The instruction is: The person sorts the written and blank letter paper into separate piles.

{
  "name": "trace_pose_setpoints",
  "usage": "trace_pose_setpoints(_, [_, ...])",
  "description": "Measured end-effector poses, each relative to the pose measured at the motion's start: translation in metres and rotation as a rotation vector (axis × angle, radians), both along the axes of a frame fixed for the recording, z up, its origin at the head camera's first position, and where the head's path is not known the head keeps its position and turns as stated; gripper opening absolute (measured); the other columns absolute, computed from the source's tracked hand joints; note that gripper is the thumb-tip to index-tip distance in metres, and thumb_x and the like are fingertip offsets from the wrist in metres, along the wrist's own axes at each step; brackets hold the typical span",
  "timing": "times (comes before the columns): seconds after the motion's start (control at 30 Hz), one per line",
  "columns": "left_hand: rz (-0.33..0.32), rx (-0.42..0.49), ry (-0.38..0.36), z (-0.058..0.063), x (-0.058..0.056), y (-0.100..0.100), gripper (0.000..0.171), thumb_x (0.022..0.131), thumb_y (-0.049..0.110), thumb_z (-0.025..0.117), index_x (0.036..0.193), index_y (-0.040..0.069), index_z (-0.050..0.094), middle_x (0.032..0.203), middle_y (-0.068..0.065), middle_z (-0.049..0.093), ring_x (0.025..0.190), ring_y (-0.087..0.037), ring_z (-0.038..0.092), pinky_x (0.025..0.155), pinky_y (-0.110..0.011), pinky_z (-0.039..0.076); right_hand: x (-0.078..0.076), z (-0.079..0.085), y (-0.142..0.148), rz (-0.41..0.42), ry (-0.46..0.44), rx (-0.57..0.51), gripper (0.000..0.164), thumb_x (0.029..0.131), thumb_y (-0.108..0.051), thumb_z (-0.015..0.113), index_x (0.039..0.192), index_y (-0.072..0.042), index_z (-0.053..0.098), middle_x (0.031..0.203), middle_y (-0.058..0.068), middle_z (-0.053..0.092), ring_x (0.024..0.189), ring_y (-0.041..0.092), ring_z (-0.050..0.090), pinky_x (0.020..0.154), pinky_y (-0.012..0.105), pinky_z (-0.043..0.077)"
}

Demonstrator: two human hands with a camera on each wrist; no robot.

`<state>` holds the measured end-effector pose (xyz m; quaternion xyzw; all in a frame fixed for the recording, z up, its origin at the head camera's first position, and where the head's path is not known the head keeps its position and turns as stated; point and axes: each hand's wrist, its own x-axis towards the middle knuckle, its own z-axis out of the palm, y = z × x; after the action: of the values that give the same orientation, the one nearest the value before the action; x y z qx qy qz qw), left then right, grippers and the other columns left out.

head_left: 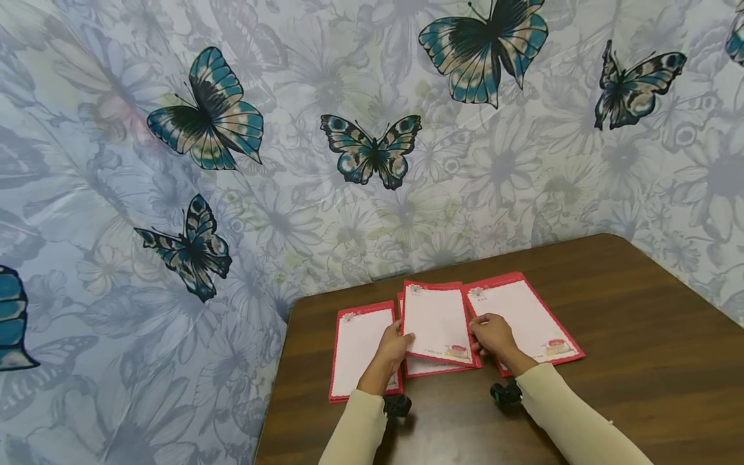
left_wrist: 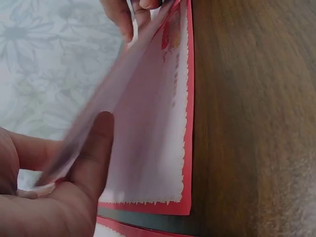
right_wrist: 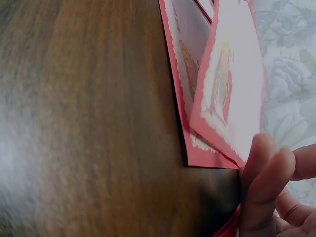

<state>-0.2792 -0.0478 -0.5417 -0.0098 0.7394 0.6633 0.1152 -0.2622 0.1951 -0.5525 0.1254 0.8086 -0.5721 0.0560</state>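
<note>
A red-bordered white sheet of paper (head_left: 436, 318), printed with a flower at its top left and a small picture at its lower right, is raised at a tilt over a matching sheet (left_wrist: 148, 148). My left hand (head_left: 388, 352) pinches its left edge between thumb and fingers. On the opposite edge, my right hand (head_left: 495, 334) grips it, fingertips at the red border in the right wrist view. The raised sheet hides most of the paper beneath, whose lower border (head_left: 444, 369) shows under it.
Similar red-bordered sheets lie on either side, a left stack (head_left: 361, 349) and a right stack (head_left: 517, 310). All are on a brown wooden table (head_left: 639, 310). Behind the table hangs a wall covering (head_left: 290, 213) with butterflies and flowers.
</note>
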Motion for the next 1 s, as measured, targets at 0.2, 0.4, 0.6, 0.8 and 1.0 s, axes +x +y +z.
trace_pose_setpoints(0.2, [0.039,0.013,0.091,0.003,0.005,-0.009,0.059,0.092,-0.005,0.051,0.148,-0.004,0.033,0.131,-0.026,0.058,0.111,-0.026,0.061,0.092,-0.038,0.053,0.002,0.002,-0.004,0.005,0.018,-0.008,0.037,0.099,-0.025,0.054,0.122,0.005,0.052,0.083,0.011,0.068,0.050,0.013,0.060,0.046,0.028,0.052])
trace_pose_setpoints(0.4, [0.078,0.035,0.113,0.010,0.014,-0.020,0.057,0.093,-0.005,0.050,0.148,-0.002,0.035,0.123,-0.028,0.062,0.101,-0.027,0.066,0.081,-0.035,0.057,0.004,0.007,-0.009,0.052,-0.002,-0.009,0.037,0.100,-0.028,0.052,0.120,0.004,0.050,0.086,0.013,0.068,0.050,0.011,0.056,0.046,0.026,0.049])
trace_pose_setpoints(0.6, [0.037,0.068,0.111,0.015,0.017,-0.014,0.058,0.095,-0.003,0.050,0.150,0.000,0.032,0.125,-0.026,0.061,0.106,-0.027,0.065,0.085,-0.036,0.056,0.005,0.010,-0.009,0.053,-0.019,-0.004,0.043,0.102,-0.034,0.048,0.119,0.005,0.052,0.080,0.008,0.064,0.056,0.014,0.059,0.048,0.028,0.050])
trace_pose_setpoints(0.8, [-0.005,0.104,0.118,0.015,0.018,0.003,0.058,0.095,-0.005,0.050,0.150,-0.001,0.030,0.143,-0.027,0.047,0.133,-0.040,0.046,0.109,-0.050,0.041,0.003,0.011,0.000,0.015,0.059,0.028,0.045,0.101,-0.030,0.051,0.128,0.006,0.054,0.098,0.019,0.066,0.060,0.014,0.057,0.053,0.032,0.055])
trace_pose_setpoints(1.0, [-0.048,0.184,0.071,0.007,0.020,0.026,0.053,0.093,-0.007,0.053,0.144,-0.001,0.040,0.123,-0.024,0.063,0.102,-0.026,0.066,0.086,-0.035,0.056,0.002,0.013,0.022,-0.049,0.191,0.137,0.038,0.096,-0.023,0.060,0.120,0.007,0.061,0.100,0.023,0.070,0.073,0.017,0.062,0.058,0.028,0.049])
